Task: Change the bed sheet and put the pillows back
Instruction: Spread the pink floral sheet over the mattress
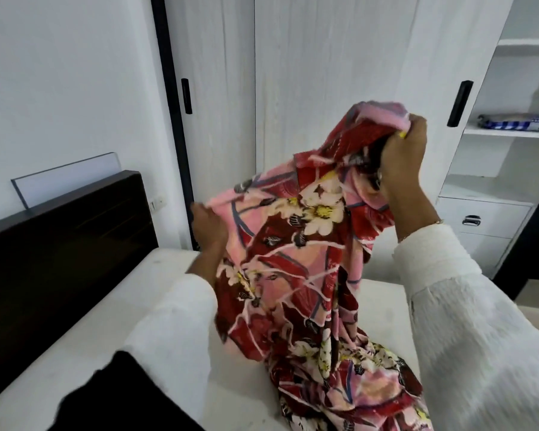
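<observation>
A red and pink floral bed sheet (296, 259) hangs bunched in the air above the bare white mattress (112, 306), its lower end piled on the mattress. My right hand (402, 163) grips a gathered wad of the sheet up high. Lower and to the left, my left hand (207, 227) pinches a pink edge of the same sheet. Both arms wear white sleeves. No pillow is in view.
A dark wooden headboard (63, 244) runs along the left. White wardrobe doors (324, 88) with black handles stand behind the bed. Open shelves at the right hold a folded blue and white cloth (517, 122), with drawers (479, 219) below. A dark object (122, 396) lies at the lower left.
</observation>
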